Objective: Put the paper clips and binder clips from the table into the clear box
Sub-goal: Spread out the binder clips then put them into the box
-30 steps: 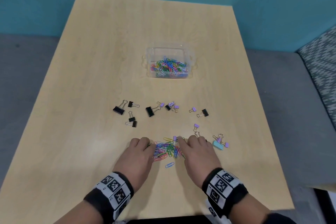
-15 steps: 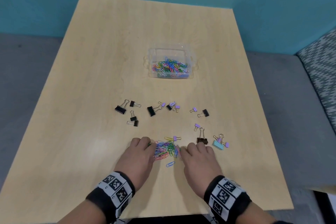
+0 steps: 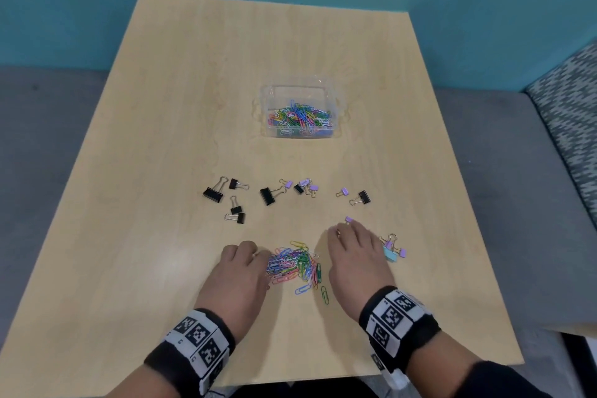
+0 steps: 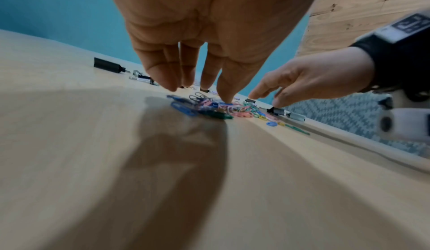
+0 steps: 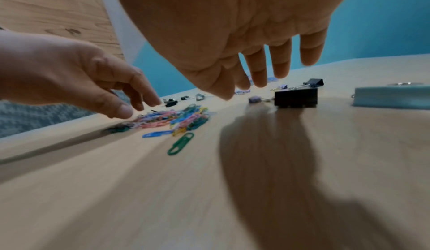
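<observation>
The clear box stands mid-table with many coloured paper clips in it. A pile of coloured paper clips lies near the front edge between my hands. My left hand touches the pile's left side with straight fingertips. My right hand hovers right of the pile, fingers relaxed and holding nothing, above a black binder clip that the head view hides. Black binder clips and purple binder clips lie in a row farther out. A loose green paper clip lies nearest me.
A light blue binder clip with small purple ones lies just right of my right hand. The wooden table ends close behind my wrists. A patterned seat stands at the right, and a teal wall is behind.
My right hand has left the pile and moved forward and right, now covering the black binder clip. The left hand stays at the pile's left edge.
</observation>
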A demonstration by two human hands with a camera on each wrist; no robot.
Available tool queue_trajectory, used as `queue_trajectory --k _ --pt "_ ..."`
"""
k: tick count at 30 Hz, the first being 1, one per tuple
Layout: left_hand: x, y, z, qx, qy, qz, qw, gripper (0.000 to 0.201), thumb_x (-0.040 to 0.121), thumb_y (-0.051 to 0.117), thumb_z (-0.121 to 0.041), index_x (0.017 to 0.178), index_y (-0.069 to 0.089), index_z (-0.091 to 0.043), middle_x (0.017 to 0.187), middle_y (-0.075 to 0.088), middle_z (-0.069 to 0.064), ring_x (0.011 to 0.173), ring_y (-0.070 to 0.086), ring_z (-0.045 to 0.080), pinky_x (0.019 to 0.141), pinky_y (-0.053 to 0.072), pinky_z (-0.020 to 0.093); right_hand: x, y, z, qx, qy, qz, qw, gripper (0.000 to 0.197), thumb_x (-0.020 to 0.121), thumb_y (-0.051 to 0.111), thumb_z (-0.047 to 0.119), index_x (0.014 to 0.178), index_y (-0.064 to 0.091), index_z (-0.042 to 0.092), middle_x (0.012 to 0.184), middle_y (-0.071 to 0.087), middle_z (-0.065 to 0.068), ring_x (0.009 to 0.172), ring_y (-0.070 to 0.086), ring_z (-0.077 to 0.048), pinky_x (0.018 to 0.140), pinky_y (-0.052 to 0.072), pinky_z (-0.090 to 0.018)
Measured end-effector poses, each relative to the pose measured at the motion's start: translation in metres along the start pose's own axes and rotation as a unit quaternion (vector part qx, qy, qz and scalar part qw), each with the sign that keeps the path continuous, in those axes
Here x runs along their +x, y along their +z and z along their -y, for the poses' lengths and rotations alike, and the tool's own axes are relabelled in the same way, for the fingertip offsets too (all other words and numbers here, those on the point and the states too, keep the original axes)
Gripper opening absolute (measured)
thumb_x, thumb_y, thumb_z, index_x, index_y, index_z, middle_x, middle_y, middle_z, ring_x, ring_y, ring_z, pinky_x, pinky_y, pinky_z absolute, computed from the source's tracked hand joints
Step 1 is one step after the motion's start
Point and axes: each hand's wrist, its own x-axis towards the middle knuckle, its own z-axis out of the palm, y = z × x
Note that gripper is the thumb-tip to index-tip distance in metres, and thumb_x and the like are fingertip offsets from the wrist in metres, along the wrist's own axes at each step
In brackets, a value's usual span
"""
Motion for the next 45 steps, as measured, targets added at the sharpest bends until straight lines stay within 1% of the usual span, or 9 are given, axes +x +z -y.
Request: queue_trajectory --k 7,11,14,17,22,25,32,40,45 --pt "-0.008 0.003 -0.001 -0.020 -0.070 0.042 0.996 0.085 0.058 0.080 -0.035 0.131 0.041 -0.020 0.119 0.045 0.004 0.099 0.035 0.023 0.072 0.053 0.038 -0.046 0.016 0.022 0.046 -0.063 0.070 0.995 0.101 0.065 0.076 0.035 0.148 0.022 0.017 0.150 0.033 -0.012 0.133 0.037 -0.033 0.081 0.053 -0.041" --pt "-0.001 0.011 -0.006 -0.011 -0.042 0.029 0.999 0.083 0.054 0.084 -0.029 0.128 0.047 -0.018 0.121 0.051 0.009 0.101 0.037 0.025 0.075 0.054 0.038 -0.019 0.015 0.044 0.057 -0.074 0.050 0.994 0.087 0.076 0.066 0.018 0.149 0.017 0.016 0.155 0.021 -0.014 0.140 0.023 -0.036 0.092 0.044 -0.046" --pt "0.005 0.014 -0.009 -0.014 -0.023 0.020 0.999 0.068 0.059 0.082 -0.023 0.121 0.054 -0.018 0.115 0.054 0.006 0.097 0.039 0.025 0.073 0.053 0.036 -0.002 0.009 0.052 0.055 -0.075 0.054 0.994 0.073 0.076 0.054 0.007 0.144 0.028 0.010 0.151 0.027 -0.017 0.136 0.026 -0.040 0.098 0.040 -0.048" --pt "0.010 0.015 -0.011 -0.024 -0.014 0.014 1.000 0.046 0.064 0.076 -0.013 0.106 0.059 -0.021 0.103 0.054 0.002 0.087 0.044 0.022 0.068 0.050 0.031 0.005 0.004 0.053 0.045 -0.089 0.040 0.994 0.059 0.069 0.039 0.006 0.127 0.048 0.006 0.126 0.050 -0.015 0.109 0.049 -0.037 0.079 0.049 -0.044" --pt "0.018 0.018 -0.010 -0.020 -0.001 0.013 1.000 0.030 0.063 0.066 0.002 0.076 0.053 -0.021 0.083 0.046 -0.002 0.069 0.033 0.015 0.054 0.039 0.029 0.010 -0.001 0.049 0.005 -0.126 0.034 0.992 0.044 0.050 0.042 0.003 0.091 0.058 0.010 0.087 0.056 -0.010 0.075 0.051 -0.029 0.055 0.045 -0.035" --pt "0.024 0.014 -0.009 0.000 0.011 0.026 1.000 0.035 0.057 0.072 0.002 0.068 0.049 -0.021 0.075 0.046 -0.002 0.062 0.028 0.013 0.049 0.031 0.026 0.014 -0.010 0.048 0.029 -0.136 0.052 0.989 0.045 0.055 0.030 0.000 0.092 0.055 0.008 0.092 0.052 -0.013 0.081 0.049 -0.032 0.060 0.042 -0.038" --pt "0.031 0.000 -0.002 0.009 0.010 0.089 0.996 0.045 0.042 0.080 0.001 0.059 0.047 -0.024 0.065 0.029 -0.009 0.051 0.023 0.011 0.045 0.000 0.016 0.020 -0.016 0.033 0.068 -0.138 0.086 0.984 0.048 0.072 0.049 -0.010 0.115 0.045 0.009 0.110 0.046 -0.013 0.097 0.043 -0.031 0.066 0.029 -0.035" --pt "0.025 -0.006 0.002 -0.009 -0.029 0.120 0.992 0.021 0.068 0.075 -0.013 0.067 0.056 -0.022 0.065 0.042 -0.010 0.049 0.039 0.011 0.043 0.030 0.024 0.028 -0.013 0.018 0.099 -0.134 0.125 0.978 0.025 0.083 0.053 -0.001 0.088 0.038 0.019 0.086 0.036 0.001 0.074 0.038 -0.021 0.061 0.028 -0.032" --pt "0.056 -0.027 0.010 -0.126 -0.075 0.131 0.981 0.019 0.085 0.048 -0.034 0.084 0.061 -0.021 0.079 0.052 -0.008 0.073 0.053 0.014 0.067 0.042 0.028 0.059 -0.041 0.002 0.213 -0.115 0.178 0.954 0.006 0.094 0.051 0.023 0.094 0.052 0.017 0.090 0.048 0.002 0.077 0.046 -0.020 0.066 0.036 -0.031"
